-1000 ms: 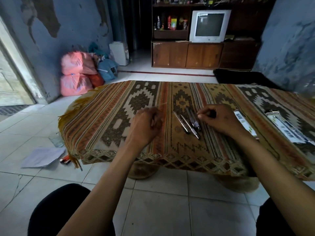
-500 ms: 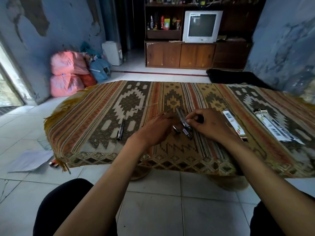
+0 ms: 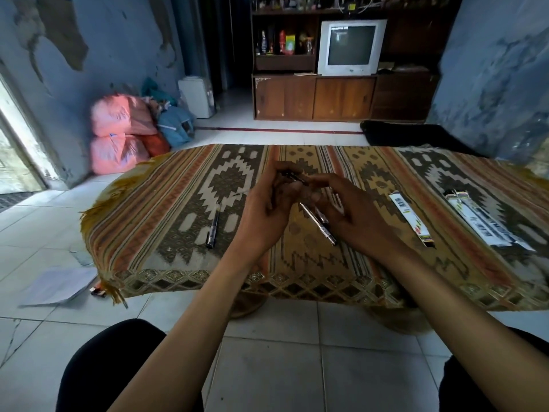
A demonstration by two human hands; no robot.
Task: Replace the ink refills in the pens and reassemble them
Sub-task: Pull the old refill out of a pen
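My left hand (image 3: 269, 205) and my right hand (image 3: 349, 209) meet above the middle of the patterned cloth. Between their fingertips they hold a dark pen (image 3: 292, 176), lifted off the cloth and tilted. Under my hands lie two clear pens (image 3: 319, 226) side by side, tips toward me. A single black pen (image 3: 213, 228) lies alone to the left. Two packets of refills sit to the right: a narrow white one (image 3: 411, 218) and a larger one (image 3: 481, 221).
The low table is covered by a woven cloth (image 3: 166, 203) with fringed edges. On the tiled floor at the left are a sheet of paper (image 3: 58, 285) and a small lighter (image 3: 98, 292). Pink sacks (image 3: 118, 135) and a TV cabinet (image 3: 315, 96) stand beyond.
My left hand put a black pen down at the left, then came to the pens in the middle. Both hands have now lifted one dark pen off the cloth.
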